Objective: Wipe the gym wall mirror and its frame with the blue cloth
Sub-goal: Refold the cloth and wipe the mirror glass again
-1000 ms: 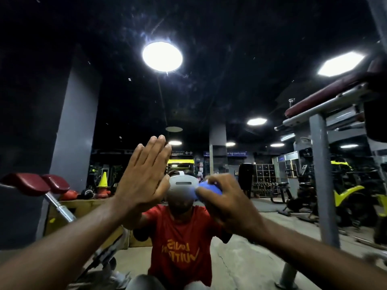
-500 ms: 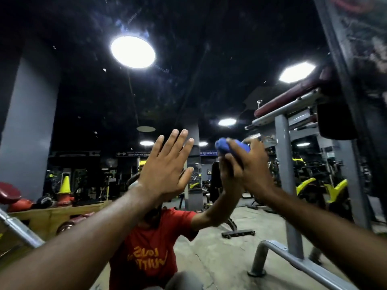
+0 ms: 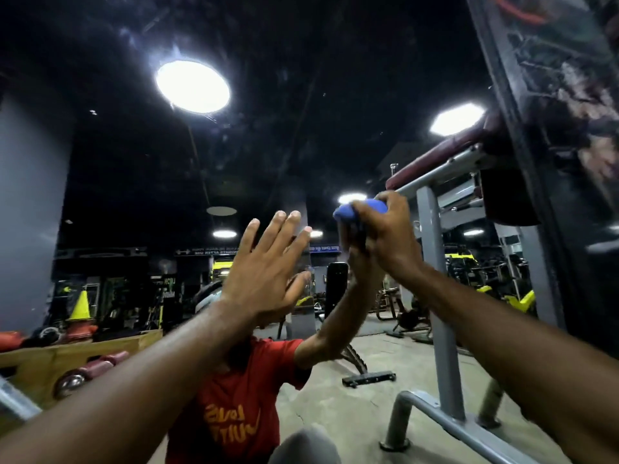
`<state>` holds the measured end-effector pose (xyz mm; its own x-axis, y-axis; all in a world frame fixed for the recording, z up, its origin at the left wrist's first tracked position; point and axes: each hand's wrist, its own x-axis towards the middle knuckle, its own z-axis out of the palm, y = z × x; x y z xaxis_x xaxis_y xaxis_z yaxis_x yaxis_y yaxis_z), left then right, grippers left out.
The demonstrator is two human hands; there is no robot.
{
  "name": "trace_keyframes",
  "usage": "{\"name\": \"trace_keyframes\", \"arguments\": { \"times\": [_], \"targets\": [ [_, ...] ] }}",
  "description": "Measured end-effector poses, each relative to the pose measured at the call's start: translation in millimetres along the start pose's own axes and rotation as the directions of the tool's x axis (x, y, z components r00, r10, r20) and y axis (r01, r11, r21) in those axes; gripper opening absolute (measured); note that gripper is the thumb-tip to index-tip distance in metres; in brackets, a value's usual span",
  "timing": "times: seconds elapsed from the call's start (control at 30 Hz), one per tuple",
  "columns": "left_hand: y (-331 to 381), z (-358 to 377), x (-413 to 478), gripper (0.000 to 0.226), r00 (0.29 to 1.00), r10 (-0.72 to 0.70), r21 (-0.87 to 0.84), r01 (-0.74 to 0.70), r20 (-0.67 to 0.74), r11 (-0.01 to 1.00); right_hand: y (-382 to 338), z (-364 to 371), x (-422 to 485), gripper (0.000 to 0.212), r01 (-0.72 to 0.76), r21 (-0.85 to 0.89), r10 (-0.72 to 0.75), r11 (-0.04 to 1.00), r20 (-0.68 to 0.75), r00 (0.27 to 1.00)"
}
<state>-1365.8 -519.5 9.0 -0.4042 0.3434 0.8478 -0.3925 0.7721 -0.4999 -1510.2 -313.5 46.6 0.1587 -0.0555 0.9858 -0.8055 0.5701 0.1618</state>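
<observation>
Watching the feed remotely here. The whole view is basically the mirror (image 3: 301, 135), so most of what I see is reflection. My guy's right hand (image 3: 385, 236) is up high, a bit right of centre, with the cloth (image 3: 356, 209) balled up in it. The fingers are curled over the top and the thumb is tucked under, so only a blue lump pokes out at the upper left of the fist. The cloth meets its own reflection, so it's right on the glass. It sits well left of the dark frame (image 3: 502, 78) that slants down the right side.

The left hand (image 3: 264, 262) is raised next to it, lower and to the left. Its palm faces the glass and the fingers are straight and slightly spread, holding nothing. I can't tell for sure if it's actually pressing the glass.

Reflected behind are a red shirt (image 3: 234, 403), a round ceiling light (image 3: 193, 86), a yellow cone (image 3: 81, 304) at the left and a grey bench post (image 3: 432, 262) right beside the cloth hand.
</observation>
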Motion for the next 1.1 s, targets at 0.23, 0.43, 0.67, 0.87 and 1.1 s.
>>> {"name": "trace_keyframes", "arguments": {
  "times": [0.23,0.43,0.67,0.87,1.1],
  "targets": [
    [8.1,0.6,0.6,0.074,0.999,-0.038,0.032,0.039,-0.005,0.999,3.6,1.0,-70.8,0.039,0.126,0.198,-0.130,0.972,0.005,0.992],
    [53.0,1.0,27.1,0.072,1.000,0.015,0.018,-0.014,-0.026,1.000,49.0,-7.8,-112.3,0.023,0.488,0.158,-0.511,0.858,0.185,0.839],
    [88.9,18.5,59.8,0.071,1.000,0.000,0.037,0.000,-0.001,0.999,144.7,-17.7,8.0,0.042,0.031,0.131,-0.008,0.991,-0.177,0.984],
    [102.0,14.6,55.9,0.072,0.997,-0.071,0.043,0.071,0.012,0.997,149.1,-14.7,-76.6,0.034,0.257,0.228,-0.250,0.939,-0.058,0.966],
    [174.2,25.1,99.2,0.073,0.998,0.043,0.049,-0.045,0.050,0.998,180.5,-28.6,-109.7,0.020,0.472,0.279,-0.517,0.836,0.115,0.848]
  ]
}}
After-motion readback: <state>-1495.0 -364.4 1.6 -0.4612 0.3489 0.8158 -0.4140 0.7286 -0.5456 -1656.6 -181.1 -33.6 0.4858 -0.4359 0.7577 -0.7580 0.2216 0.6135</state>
